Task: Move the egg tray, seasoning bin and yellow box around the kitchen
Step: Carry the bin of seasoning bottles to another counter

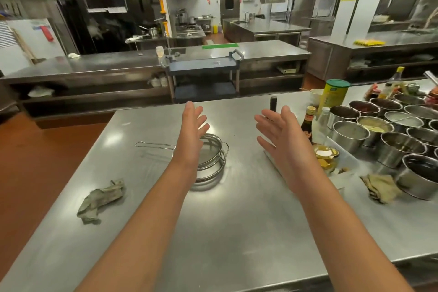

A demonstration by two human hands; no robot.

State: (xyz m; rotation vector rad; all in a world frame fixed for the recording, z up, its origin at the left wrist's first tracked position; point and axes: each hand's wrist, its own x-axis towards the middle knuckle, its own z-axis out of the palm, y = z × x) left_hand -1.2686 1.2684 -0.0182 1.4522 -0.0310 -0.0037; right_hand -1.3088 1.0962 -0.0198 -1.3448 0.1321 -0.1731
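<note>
Over the tabletop (pixel 237 208) both hands, left (pixel 193 125) and right (pixel 279 133), hover spread and empty; next, likely reaching for the seasoning bin (pixel 350 163).

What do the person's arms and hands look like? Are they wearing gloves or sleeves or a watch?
No gloves: the left hand and the right hand are both bare. Both forearms are bare too, with no sleeve showing as far as the picture reaches. No watch, ring or bracelet shows on either one.

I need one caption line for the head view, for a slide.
Both hands, left and right, open and empty above a steel table with strainers and seasoning pots.
</note>
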